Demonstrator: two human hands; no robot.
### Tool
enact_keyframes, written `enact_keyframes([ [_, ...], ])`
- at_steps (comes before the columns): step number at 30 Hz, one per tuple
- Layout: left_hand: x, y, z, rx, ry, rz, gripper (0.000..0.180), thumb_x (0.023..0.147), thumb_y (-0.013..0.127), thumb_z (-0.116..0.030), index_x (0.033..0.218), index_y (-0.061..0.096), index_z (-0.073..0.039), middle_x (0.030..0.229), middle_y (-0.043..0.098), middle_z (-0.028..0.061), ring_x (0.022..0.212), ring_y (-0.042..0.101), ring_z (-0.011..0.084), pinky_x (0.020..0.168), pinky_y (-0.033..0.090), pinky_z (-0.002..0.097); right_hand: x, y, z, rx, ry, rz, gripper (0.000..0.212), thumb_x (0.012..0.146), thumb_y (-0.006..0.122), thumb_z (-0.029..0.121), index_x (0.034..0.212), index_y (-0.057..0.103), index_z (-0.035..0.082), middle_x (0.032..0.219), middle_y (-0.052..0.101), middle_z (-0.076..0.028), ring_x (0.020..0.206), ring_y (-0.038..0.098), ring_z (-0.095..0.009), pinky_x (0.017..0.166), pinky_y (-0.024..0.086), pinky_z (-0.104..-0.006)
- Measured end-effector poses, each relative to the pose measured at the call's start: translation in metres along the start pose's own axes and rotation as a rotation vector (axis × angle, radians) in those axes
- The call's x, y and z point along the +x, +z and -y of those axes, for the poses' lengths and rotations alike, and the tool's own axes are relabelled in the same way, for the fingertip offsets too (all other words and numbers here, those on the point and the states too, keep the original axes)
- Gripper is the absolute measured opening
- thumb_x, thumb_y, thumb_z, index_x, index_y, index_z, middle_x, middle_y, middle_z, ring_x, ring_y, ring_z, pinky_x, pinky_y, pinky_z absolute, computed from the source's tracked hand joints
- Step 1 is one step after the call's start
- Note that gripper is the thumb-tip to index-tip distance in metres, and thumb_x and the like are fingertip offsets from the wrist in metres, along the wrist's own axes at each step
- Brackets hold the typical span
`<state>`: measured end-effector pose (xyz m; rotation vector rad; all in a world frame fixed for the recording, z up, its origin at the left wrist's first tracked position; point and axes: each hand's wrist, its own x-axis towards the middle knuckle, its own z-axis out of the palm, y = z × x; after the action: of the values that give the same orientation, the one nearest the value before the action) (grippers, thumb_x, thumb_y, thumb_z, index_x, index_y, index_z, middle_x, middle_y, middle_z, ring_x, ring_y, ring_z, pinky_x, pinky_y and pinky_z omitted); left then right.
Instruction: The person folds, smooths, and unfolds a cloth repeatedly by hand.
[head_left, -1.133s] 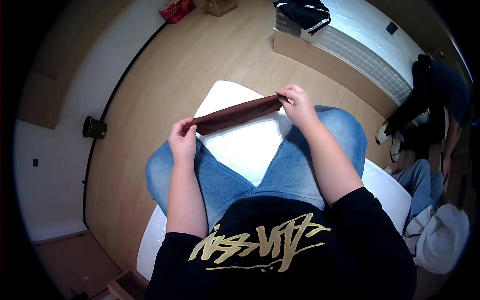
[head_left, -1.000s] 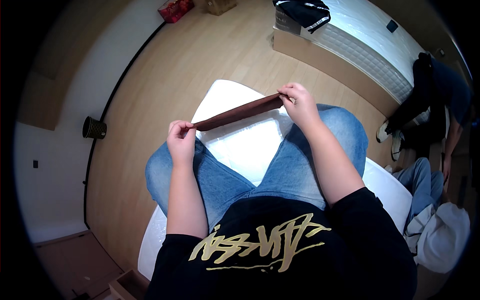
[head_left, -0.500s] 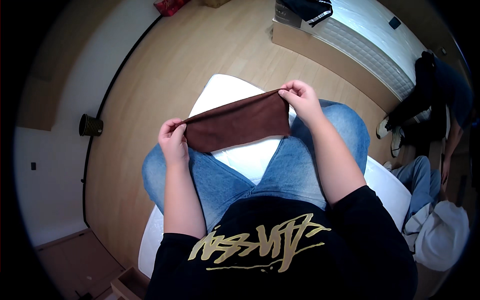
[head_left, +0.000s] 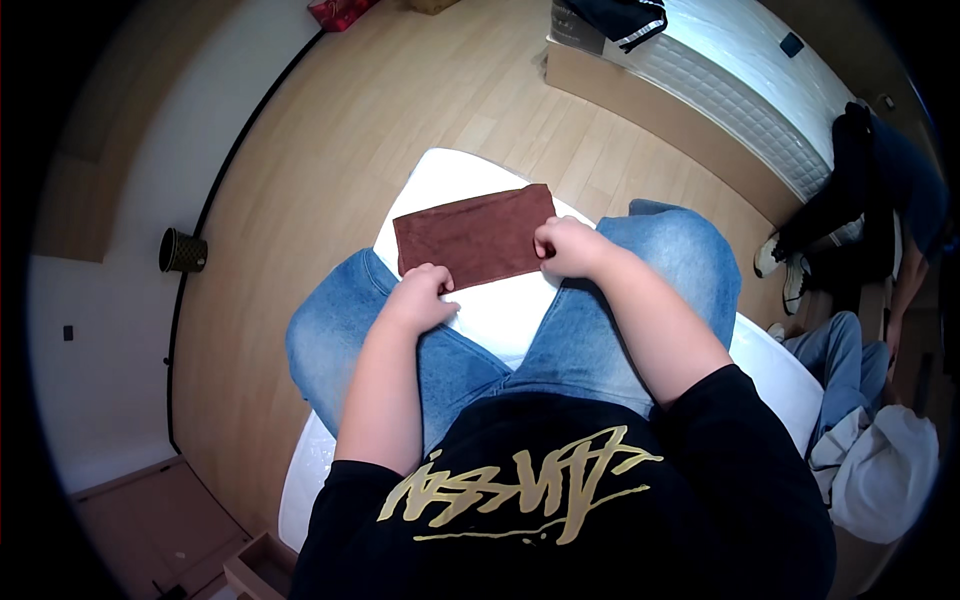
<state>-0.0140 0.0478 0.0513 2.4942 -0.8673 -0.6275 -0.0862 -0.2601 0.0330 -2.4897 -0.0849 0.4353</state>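
A brown rectangular cloth (head_left: 470,238) lies folded and fairly flat on the white plastic-covered mattress (head_left: 500,315) between my knees. At its near left edge rests my left hand (head_left: 415,298), fingers bent over the border and the thumb apart from them. My right hand (head_left: 572,248) is closed at the cloth's right edge, fingertips pinching its lower right part. The far right corner of the cloth sticks up slightly.
A plastic-wrapped mattress on a box base (head_left: 690,135) stands at the far right, dark clothing (head_left: 615,20) on it. Another person's legs (head_left: 850,195) are at right, near a pale bundle (head_left: 885,475). A dark wastebasket (head_left: 183,250) stands by the left wall.
The cloth has gone from being held stretched in the air to lying on the mattress. Both hands came lower and closer together, the left one moving right to the near edge.
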Motion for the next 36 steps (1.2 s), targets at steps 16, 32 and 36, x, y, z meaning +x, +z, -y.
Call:
enact_keyframes([
  [16,-0.001,0.001,-0.015,0.243,-0.259,-0.005,0.022,0.077,0.078,-0.014,0.095,0.067,-0.01,0.108,0.065,0.007,0.11,0.062,0.0299,0.092,0.053,0.0429,-0.008,-0.007,0.023,-0.19,0.055,0.004,0.017,0.081,0.065,0.012,0.097,0.07,0.01,0.107,0.067,-0.01,0.109,0.063,-0.031,0.091,0.053,-0.0425],
  [32,-0.028,-0.076,-0.028,-0.215,0.027,-0.708,0.007,0.086,0.056,0.006,0.091,0.059,0.002,0.086,0.061,0.0173,0.075,0.063,0.0303,0.069,0.051,0.0377,-0.048,-0.092,0.068,0.262,-0.032,-0.493,0.016,0.083,0.059,0.006,0.094,0.069,0.001,0.094,0.068,-0.019,0.089,0.068,-0.034,0.08,0.054,-0.0392],
  [36,-0.003,-0.119,-0.033,-0.256,0.147,-0.861,0.007,0.089,0.057,0.007,0.093,0.061,0.002,0.088,0.063,0.0139,0.075,0.064,0.0217,0.069,0.052,0.0316,-0.022,-0.126,0.075,0.559,-0.091,-0.647,0.015,0.084,0.06,0.002,0.095,0.069,0.001,0.094,0.069,-0.017,0.083,0.069,-0.03,0.076,0.055,-0.0372],
])
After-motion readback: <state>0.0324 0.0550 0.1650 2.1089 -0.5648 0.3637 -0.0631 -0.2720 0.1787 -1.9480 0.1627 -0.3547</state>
